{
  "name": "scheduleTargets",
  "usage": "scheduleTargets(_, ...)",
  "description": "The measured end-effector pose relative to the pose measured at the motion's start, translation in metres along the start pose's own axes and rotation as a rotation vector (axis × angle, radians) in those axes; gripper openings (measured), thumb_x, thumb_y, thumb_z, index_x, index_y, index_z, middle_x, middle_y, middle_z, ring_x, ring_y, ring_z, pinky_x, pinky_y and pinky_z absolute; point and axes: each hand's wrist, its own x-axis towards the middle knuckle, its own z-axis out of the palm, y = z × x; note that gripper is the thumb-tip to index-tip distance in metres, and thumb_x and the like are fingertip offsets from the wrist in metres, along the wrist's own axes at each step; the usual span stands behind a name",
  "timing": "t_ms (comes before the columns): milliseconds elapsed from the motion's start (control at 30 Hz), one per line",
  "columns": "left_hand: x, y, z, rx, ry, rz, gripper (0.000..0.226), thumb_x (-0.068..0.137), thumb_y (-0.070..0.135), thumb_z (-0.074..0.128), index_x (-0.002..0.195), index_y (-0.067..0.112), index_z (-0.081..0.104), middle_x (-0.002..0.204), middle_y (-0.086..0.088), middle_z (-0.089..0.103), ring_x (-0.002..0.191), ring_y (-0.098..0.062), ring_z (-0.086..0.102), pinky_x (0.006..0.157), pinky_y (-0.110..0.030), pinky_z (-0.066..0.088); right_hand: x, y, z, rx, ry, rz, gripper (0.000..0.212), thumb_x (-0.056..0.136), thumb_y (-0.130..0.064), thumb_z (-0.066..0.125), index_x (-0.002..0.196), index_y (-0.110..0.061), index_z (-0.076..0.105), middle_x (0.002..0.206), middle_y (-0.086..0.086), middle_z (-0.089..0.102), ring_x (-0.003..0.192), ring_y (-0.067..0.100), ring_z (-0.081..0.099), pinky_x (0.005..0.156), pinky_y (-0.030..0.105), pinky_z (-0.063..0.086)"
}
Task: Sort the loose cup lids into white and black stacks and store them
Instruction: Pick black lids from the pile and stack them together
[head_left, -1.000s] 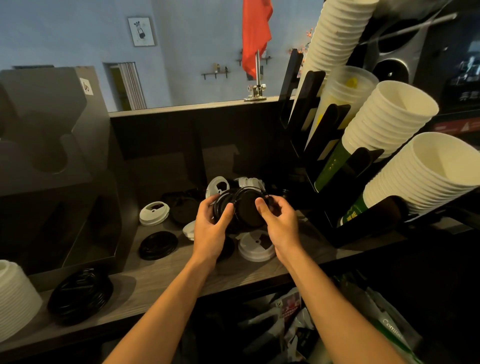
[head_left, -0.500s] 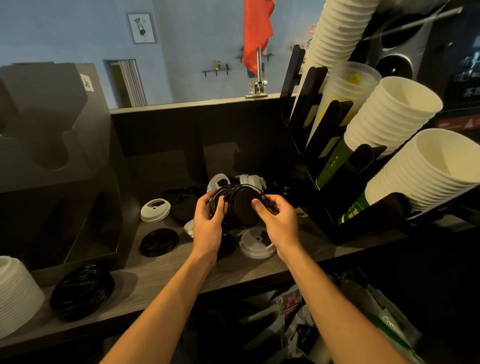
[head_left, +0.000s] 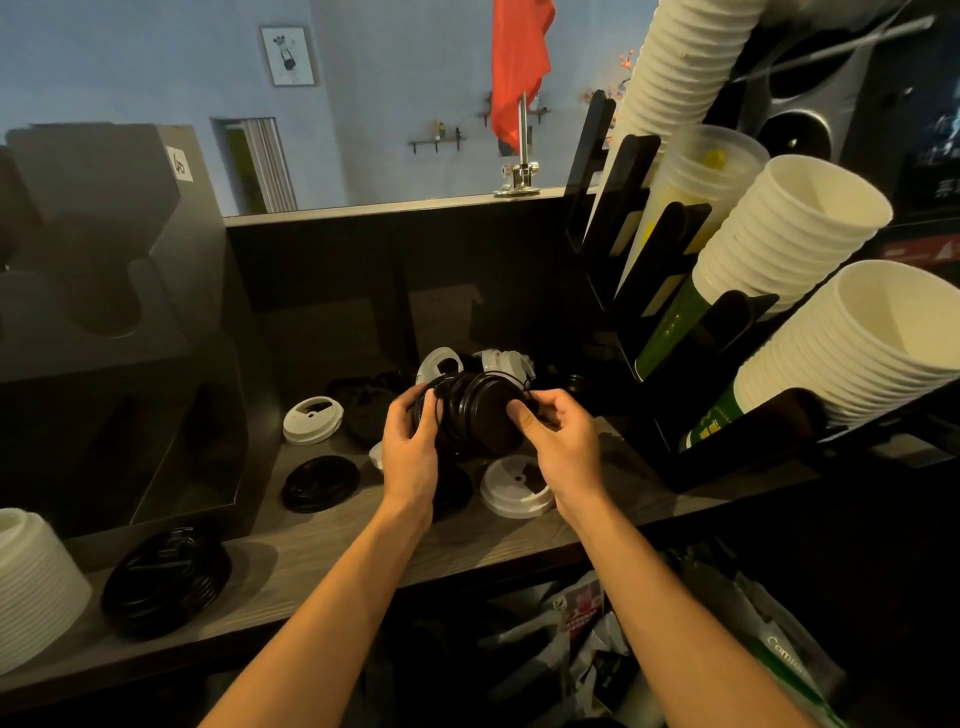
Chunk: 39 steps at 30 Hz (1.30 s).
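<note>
Both hands hold a stack of black lids (head_left: 475, 413) on its side above the wooden counter (head_left: 322, 551). My left hand (head_left: 415, 441) grips its left end. My right hand (head_left: 558, 441) pinches the right end, thumb on the front lid's face. Loose lids lie around: a white lid (head_left: 312, 420) at the left, a black lid (head_left: 320, 483) in front of it, a white lid (head_left: 515, 486) under my right hand, and more white lids (head_left: 501, 364) behind the stack. A black lid stack (head_left: 166, 577) and a white lid stack (head_left: 31, 582) sit at the near left.
A dark lid organiser (head_left: 119, 332) stands at the left. Tilted stacks of white paper cups (head_left: 810, 249) in a black rack (head_left: 649, 270) fill the right. A dark back panel (head_left: 395, 260) closes the counter behind. Bags (head_left: 582, 644) lie below the counter.
The black lid stack stays between both hands at about the same spot. My right thumb has shifted on the front lid, and my left fingers have closed further round the left end.
</note>
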Motion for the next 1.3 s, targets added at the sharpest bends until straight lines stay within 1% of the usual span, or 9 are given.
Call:
scheduleTargets(200, -0.002, 0.002, 0.003, 0.027, 0.001, 0.025, 0.028, 0.104, 0.030, 0.057, 0.130, 0.024, 0.059, 0.126, 0.003, 0.065, 0.118, -0.008, 0.063, 0.107, -0.036, 0.052, -0.004, -0.009, 0.002, 0.100, -0.068, 0.057, 0.023, 0.096, -0.021, 0.065, 0.119, -0.023, 0.068, 0.115, -0.005, 0.069, 0.106, 0.005, 0.066, 0.081, 0.020, 0.056)
scheduleTargets(433, 0.000, 0.001, 0.004, 0.036, 0.071, 0.002, 0.037, 0.105, 0.043, 0.050, 0.134, 0.022, 0.060, 0.123, 0.006, 0.065, 0.120, -0.009, 0.061, 0.096, -0.023, 0.051, -0.007, -0.014, 0.003, 0.113, -0.163, 0.045, 0.020, 0.097, -0.014, 0.063, 0.113, -0.025, 0.068, 0.113, -0.004, 0.071, 0.105, 0.005, 0.067, 0.082, 0.022, 0.056)
scheduleTargets(567, 0.003, 0.000, 0.000, -0.048, 0.063, -0.076, 0.034, 0.103, 0.040, 0.055, 0.134, 0.026, 0.059, 0.130, 0.000, 0.065, 0.122, -0.018, 0.063, 0.103, -0.042, 0.054, -0.005, -0.015, 0.001, 0.201, -0.135, 0.091, 0.023, 0.097, -0.017, 0.063, 0.120, -0.020, 0.067, 0.113, -0.002, 0.073, 0.106, 0.007, 0.068, 0.085, 0.023, 0.057)
scheduleTargets(700, 0.003, 0.004, -0.005, -0.308, 0.001, -0.188, 0.042, 0.103, 0.019, 0.056, 0.144, 0.019, 0.050, 0.126, -0.005, 0.071, 0.116, -0.024, 0.068, 0.089, -0.037, 0.056, -0.002, -0.016, 0.001, 0.268, -0.112, 0.147, 0.034, 0.097, -0.017, 0.064, 0.131, -0.015, 0.061, 0.122, 0.002, 0.069, 0.113, 0.013, 0.066, 0.094, 0.029, 0.056)
scheduleTargets(867, 0.002, 0.006, -0.006, -0.410, -0.068, -0.230, 0.048, 0.099, 0.010, 0.054, 0.147, 0.008, 0.046, 0.122, -0.009, 0.073, 0.109, -0.025, 0.070, 0.093, -0.041, 0.055, -0.002, -0.013, 0.004, 0.228, -0.138, 0.134, 0.022, 0.098, -0.019, 0.062, 0.120, -0.023, 0.063, 0.119, 0.000, 0.069, 0.110, 0.010, 0.067, 0.090, 0.026, 0.057)
scheduleTargets(967, 0.001, 0.005, -0.007, -0.385, -0.106, -0.213, 0.062, 0.091, 0.023, 0.062, 0.147, 0.003, 0.045, 0.121, -0.012, 0.069, 0.104, -0.023, 0.068, 0.089, -0.039, 0.056, -0.001, -0.009, 0.004, 0.166, -0.141, 0.111, 0.025, 0.098, -0.024, 0.063, 0.123, -0.025, 0.061, 0.121, -0.001, 0.068, 0.114, 0.011, 0.065, 0.092, 0.027, 0.056)
scheduleTargets(1067, 0.000, 0.006, -0.006, -0.290, -0.156, -0.182, 0.077, 0.083, 0.043, 0.072, 0.145, 0.004, 0.047, 0.134, -0.016, 0.065, 0.115, -0.026, 0.068, 0.088, -0.037, 0.058, -0.002, -0.009, 0.005, 0.141, -0.138, 0.079, 0.019, 0.098, -0.025, 0.063, 0.116, -0.030, 0.062, 0.119, -0.003, 0.069, 0.113, 0.009, 0.065, 0.093, 0.028, 0.056)
scheduleTargets(1233, 0.003, 0.002, -0.005, -0.255, -0.198, -0.186, 0.063, 0.080, 0.029, 0.075, 0.136, 0.006, 0.059, 0.126, -0.016, 0.071, 0.115, -0.029, 0.070, 0.101, -0.049, 0.054, -0.005, -0.011, 0.005, 0.126, -0.150, 0.021, 0.017, 0.098, -0.024, 0.064, 0.114, -0.031, 0.063, 0.115, -0.004, 0.071, 0.108, 0.005, 0.067, 0.091, 0.025, 0.056)
scheduleTargets(1300, 0.003, 0.002, -0.005, -0.257, -0.222, -0.184, 0.059, 0.081, 0.029, 0.073, 0.134, 0.005, 0.061, 0.124, -0.017, 0.072, 0.112, -0.029, 0.071, 0.097, -0.050, 0.056, -0.006, -0.012, 0.005, 0.118, -0.160, -0.005, 0.017, 0.098, -0.022, 0.064, 0.111, -0.031, 0.064, 0.113, -0.005, 0.071, 0.107, 0.004, 0.067, 0.088, 0.024, 0.056)
